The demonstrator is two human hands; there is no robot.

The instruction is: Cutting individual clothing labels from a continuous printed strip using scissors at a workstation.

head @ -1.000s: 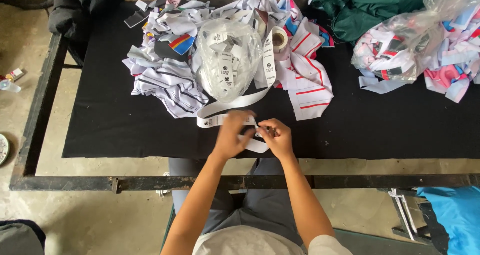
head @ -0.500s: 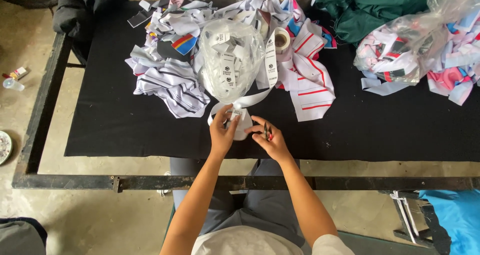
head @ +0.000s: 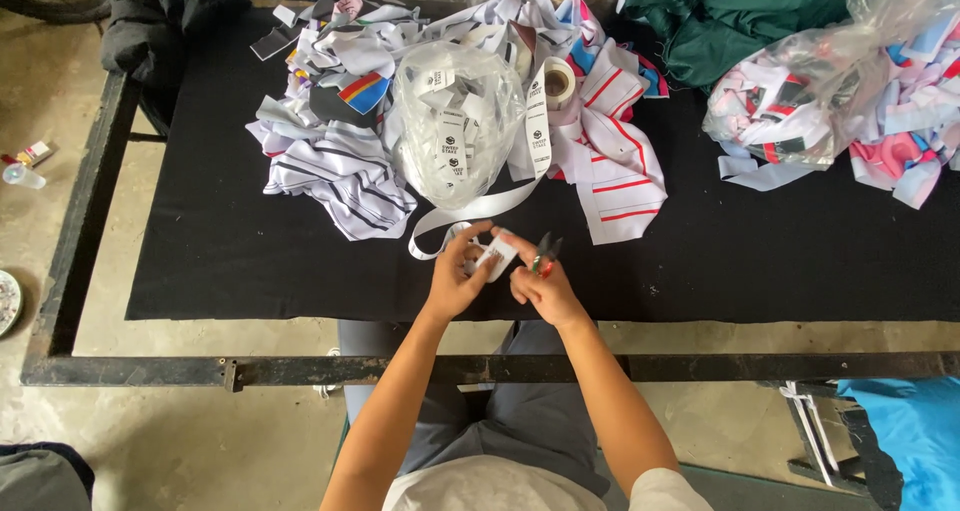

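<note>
- Left hand (head: 452, 281): fingers closed, pinching white label ribbon (head: 478, 209); right hand (head: 540, 286): closed around thread snips (head: 543, 255).
- Clear bag (head: 455, 121), far: holds cut labels.

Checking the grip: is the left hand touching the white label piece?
Touching. The head view shows the left hand with its fingers pinching the white label piece.
</note>
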